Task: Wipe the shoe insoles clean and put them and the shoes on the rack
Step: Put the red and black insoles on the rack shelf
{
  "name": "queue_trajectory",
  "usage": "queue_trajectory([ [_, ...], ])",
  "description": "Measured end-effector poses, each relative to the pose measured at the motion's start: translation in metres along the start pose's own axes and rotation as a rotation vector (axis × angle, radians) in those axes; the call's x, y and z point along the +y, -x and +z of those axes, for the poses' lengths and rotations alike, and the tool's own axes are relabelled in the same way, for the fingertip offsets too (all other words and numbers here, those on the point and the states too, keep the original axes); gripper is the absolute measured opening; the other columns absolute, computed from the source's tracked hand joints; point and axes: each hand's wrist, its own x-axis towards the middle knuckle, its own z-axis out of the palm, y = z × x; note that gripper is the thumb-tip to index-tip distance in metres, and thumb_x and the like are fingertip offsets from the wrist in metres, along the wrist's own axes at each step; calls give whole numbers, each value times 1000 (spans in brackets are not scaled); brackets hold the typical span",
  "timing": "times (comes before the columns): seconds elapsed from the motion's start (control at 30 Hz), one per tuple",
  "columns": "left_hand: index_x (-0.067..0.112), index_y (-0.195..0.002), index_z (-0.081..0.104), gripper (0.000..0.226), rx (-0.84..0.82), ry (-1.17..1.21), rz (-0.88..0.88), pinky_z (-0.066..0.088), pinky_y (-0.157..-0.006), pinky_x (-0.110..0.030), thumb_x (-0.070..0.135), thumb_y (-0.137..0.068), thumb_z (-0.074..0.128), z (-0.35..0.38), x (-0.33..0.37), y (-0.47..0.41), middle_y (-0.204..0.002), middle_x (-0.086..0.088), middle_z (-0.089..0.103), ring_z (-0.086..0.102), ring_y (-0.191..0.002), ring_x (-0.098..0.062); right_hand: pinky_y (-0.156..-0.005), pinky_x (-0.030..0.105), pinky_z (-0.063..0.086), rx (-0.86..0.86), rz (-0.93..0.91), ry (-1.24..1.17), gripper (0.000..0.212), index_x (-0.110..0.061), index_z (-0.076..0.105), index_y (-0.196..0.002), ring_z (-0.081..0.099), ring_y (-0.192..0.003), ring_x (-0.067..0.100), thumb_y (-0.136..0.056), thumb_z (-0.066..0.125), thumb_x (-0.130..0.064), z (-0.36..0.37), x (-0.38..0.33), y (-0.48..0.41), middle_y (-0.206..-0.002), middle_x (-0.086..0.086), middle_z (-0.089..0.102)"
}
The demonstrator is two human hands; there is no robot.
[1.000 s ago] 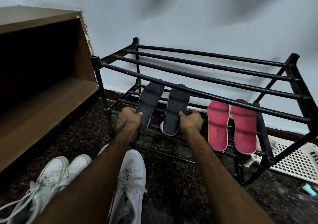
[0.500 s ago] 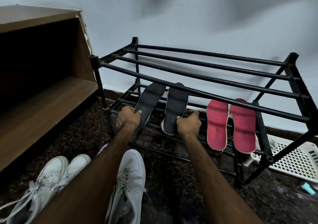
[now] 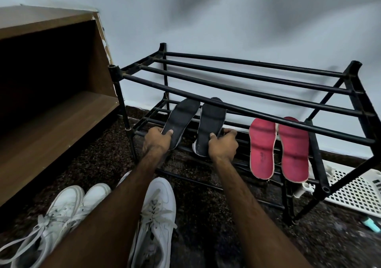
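A black metal shoe rack (image 3: 243, 111) stands against the pale wall. Two black insoles lie on its lower tier, toes toward the wall. My left hand (image 3: 156, 141) grips the heel of the left black insole (image 3: 180, 119). My right hand (image 3: 223, 144) grips the heel of the right black insole (image 3: 211, 123). Two red insoles (image 3: 278, 146) lie side by side on the same tier, further right. White sneakers rest on the dark floor below my arms: a pair (image 3: 61, 210) at the left and one shoe (image 3: 156, 212) between my forearms.
A brown wooden open shelf unit (image 3: 57, 111) stands left of the rack. A white plastic lattice basket (image 3: 358, 191) lies on the floor behind the rack's right leg. A small teal object (image 3: 371, 224) lies at the far right on the dark speckled floor.
Both hands have pushed the black insoles slightly further in along the lower tier; the grips are unchanged. The red insoles and sneakers have not moved.
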Motion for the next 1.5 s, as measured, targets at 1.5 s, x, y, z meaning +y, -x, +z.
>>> queue_trajectory([
  [1.5, 15, -114, 59, 46, -252, -691, 282, 53, -83, -37, 41, -79, 46, -99, -211, 219, -112, -6, 62, 64, -105, -24, -93, 37, 43, -844, -524, 964, 43, -8, 48, -126, 56, -117, 32, -101, 39, -42, -20, 140, 260, -130, 15, 54],
])
